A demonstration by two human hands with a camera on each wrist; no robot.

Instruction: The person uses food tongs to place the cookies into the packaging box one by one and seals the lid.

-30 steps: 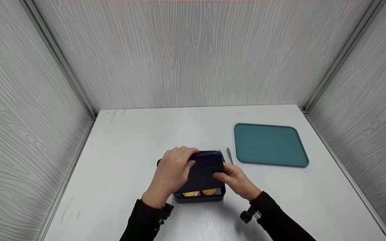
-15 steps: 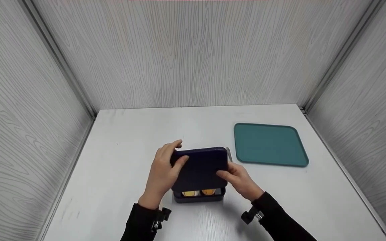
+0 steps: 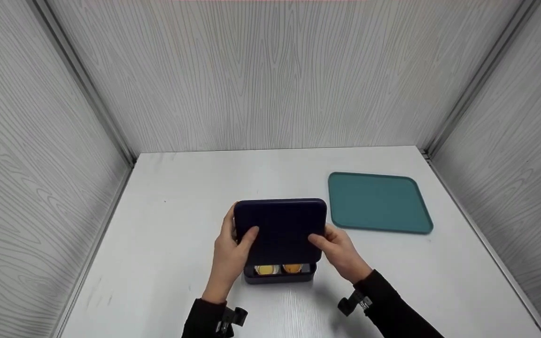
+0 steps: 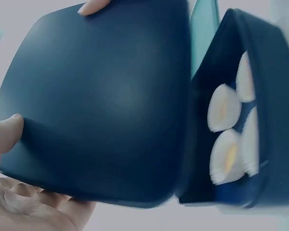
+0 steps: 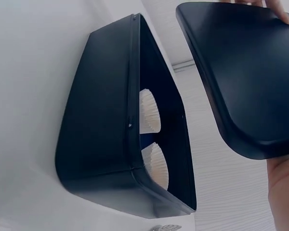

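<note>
A dark navy rectangular lid (image 3: 282,232) stands tilted above a matching tin box (image 3: 279,278). My left hand (image 3: 226,258) holds the lid's left edge, thumb on its face and fingers behind. On the opposite edge my right hand (image 3: 343,253) pinches it the same way. A gap separates lid and box in the right wrist view. Inside the box sit several small yellow-centred items in white fluted paper cups, such as this one (image 4: 227,156) in the left wrist view. From the head, the lid covers most of the box's interior.
A teal tray (image 3: 381,202) lies at the right on the white table (image 3: 181,188). Beside the box, the right wrist view catches the patterned silver end of a metal object (image 5: 169,227). Grey wood-grain panels (image 3: 270,75) enclose the back and both sides.
The left hand has shifted from the lid's top to its left edge, opening and then gripping again. The lid has risen slightly and now faces the head camera more squarely, hiding the metal utensil.
</note>
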